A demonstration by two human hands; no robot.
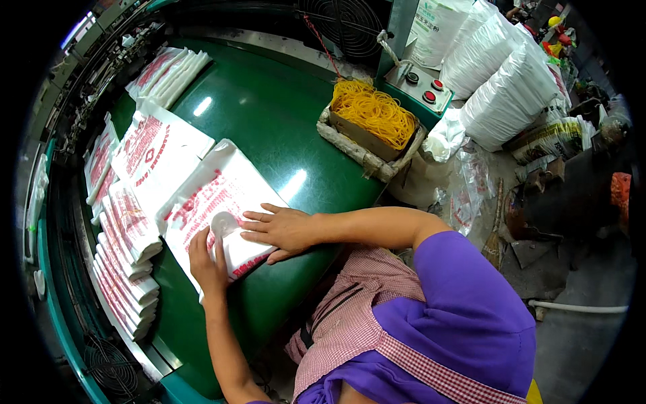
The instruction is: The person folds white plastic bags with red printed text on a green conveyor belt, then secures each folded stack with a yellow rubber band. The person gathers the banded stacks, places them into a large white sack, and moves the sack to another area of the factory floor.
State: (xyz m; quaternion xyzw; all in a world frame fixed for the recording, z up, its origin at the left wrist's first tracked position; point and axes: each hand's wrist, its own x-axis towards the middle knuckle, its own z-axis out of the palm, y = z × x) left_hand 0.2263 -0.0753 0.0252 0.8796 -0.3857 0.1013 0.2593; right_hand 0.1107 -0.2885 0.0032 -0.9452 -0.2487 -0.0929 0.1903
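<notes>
A stack of white plastic bags with red print (pixel 222 185) lies on the green table (pixel 269 114) in front of me. My right hand (pixel 279 232) rests flat on its near end, palm down, fingers spread and pointing left. My left hand (pixel 208 259) lies on the stack's near corner, fingers up beside a small round clear bulge (pixel 222 222) in the plastic. Neither hand grips anything.
More stacks of printed bags (pixel 124 249) line the table's left edge, with others at the back (pixel 168 71). A cardboard box of yellow rubber bands (pixel 373 111) sits at the right edge beside a button panel (pixel 424 84). Filled white sacks (pixel 505 87) stand on the floor.
</notes>
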